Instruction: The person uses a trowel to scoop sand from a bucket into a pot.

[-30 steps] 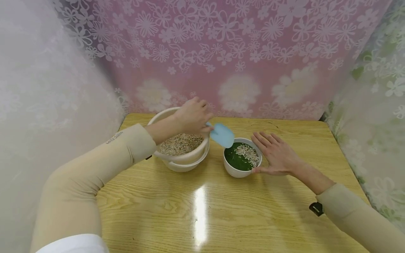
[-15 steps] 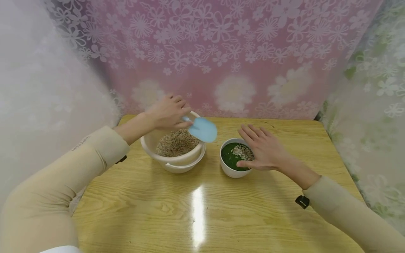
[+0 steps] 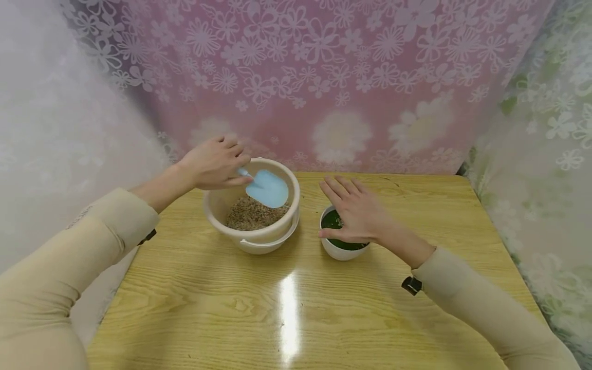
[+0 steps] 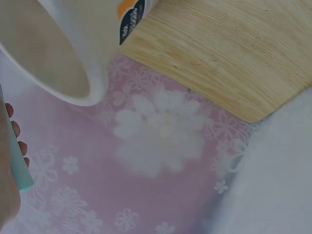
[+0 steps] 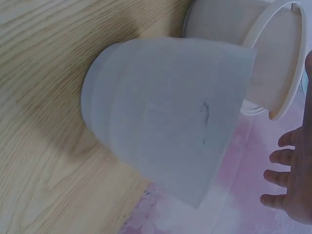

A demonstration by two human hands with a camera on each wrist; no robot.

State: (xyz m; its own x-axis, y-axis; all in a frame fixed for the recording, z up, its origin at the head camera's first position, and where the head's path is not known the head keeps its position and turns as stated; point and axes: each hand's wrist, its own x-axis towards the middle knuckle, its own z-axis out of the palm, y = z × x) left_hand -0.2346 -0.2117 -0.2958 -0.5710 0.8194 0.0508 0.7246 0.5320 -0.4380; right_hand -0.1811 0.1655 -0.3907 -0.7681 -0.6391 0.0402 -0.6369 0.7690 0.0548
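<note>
Right hand (image 3: 355, 215) over pot (image 5: 161, 107) — contact unclear — pink backdrop (image 3: 287, 115) behind.

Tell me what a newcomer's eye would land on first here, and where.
Probably the light-blue scoop, gripped in the left hand above the mouth of the cream bucket, which holds brownish grainy material. Next, the right hand, fingers spread above the white pot with green inside. Behind the table, the pink floral backdrop also stands out.
</note>
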